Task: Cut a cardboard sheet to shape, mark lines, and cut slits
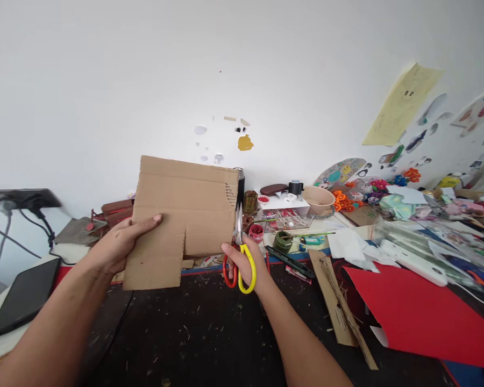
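Note:
A brown piece of corrugated cardboard is held upright in front of me, with a notch cut out of its lower right part and the ridges bared near its upper right corner. My left hand pinches its left edge, thumb on the near face. In my right hand are scissors with one red and one yellow handle. Their blades point up along the cardboard's right edge; whether they touch it I cannot tell. The fingers behind the cardboard are hidden.
Cardboard strips, a black utility knife and a red sheet lie to the right on the dark, scrap-strewn table. Small jars and a beige bowl stand behind. A black phone lies at the left.

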A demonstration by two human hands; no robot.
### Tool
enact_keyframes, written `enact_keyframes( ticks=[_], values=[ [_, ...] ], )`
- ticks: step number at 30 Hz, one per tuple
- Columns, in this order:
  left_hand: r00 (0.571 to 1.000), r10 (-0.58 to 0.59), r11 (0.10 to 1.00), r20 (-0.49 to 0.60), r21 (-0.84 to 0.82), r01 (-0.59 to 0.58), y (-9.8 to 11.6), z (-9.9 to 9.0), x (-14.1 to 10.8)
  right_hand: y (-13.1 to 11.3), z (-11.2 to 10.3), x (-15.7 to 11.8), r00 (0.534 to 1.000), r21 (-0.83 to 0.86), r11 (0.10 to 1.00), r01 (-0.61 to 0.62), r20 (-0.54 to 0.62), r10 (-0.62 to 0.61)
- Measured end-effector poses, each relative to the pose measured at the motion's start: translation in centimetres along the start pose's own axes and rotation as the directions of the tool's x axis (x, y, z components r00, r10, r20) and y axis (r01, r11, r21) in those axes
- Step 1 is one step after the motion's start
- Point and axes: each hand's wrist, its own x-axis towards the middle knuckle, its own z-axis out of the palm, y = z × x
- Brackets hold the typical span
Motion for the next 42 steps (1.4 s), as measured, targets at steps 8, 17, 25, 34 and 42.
enact_keyframes(
  ticks=[8, 17, 25, 34, 42],
  values=[
    [0.997, -0.069, 0.998, -0.028, 0.001, 0.069, 0.6, 0.5, -0.7, 1.5, 0.1, 0.1, 0.995, -0.162, 0.984, 0.081, -0.036, -0.088],
    [0.994, -0.108, 0.994, -0.005, -0.024, 0.108, 0.6, 0.9, -0.9, 1.3, -0.4, 0.0, 0.984, -0.326, 0.939, 0.107, -0.097, -0.146],
    [0.998, -0.046, 0.999, 0.050, 0.011, 0.045, -0.1, 0.8, -0.5, 1.0, -0.6, 0.1, 0.957, -0.410, 0.897, 0.166, -0.150, -0.246],
    [0.995, 0.097, 0.994, 0.020, 0.039, -0.098, 0.0, -0.6, 0.5, 1.4, -0.4, 0.2, 0.993, -0.280, 0.954, 0.110, -0.017, -0.120],
    [0.989, 0.102, 0.995, -0.106, 0.021, -0.100, 0.7, 0.3, -0.3, 1.4, -0.3, 0.2, 0.995, -0.102, 0.992, 0.070, 0.084, -0.061]
  ],
)
